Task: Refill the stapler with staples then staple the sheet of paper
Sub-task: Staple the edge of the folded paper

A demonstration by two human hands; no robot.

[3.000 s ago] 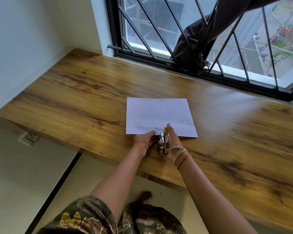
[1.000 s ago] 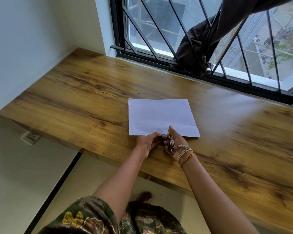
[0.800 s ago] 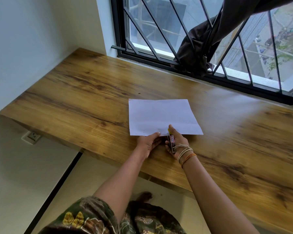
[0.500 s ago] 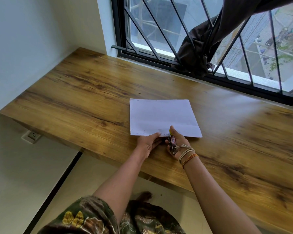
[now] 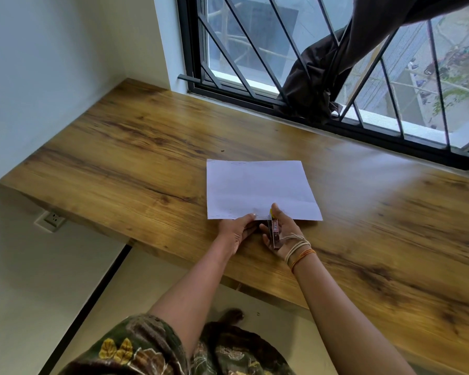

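1. Right grip (image 5: 282,230) clasps small dark yellow-tipped metal stapler (image 5: 274,234), nose at white rectangular paper sheet (image 5: 257,188) edge just ahead
2. Left grip (image 5: 237,230), fingers extended, pins that edge alongside
3. Advised: seat edge fully, squeeze firmly, hold sheet flat

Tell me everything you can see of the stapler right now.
The stapler is small and slim, dark and metallic-looking, with a pale red-marked label on top and a yellow part at its front end. It points away from the person, front end at the near edge of the sheet of paper on the wooden desk. The right hand grips its body. Whether it is squeezed shut cannot be told.
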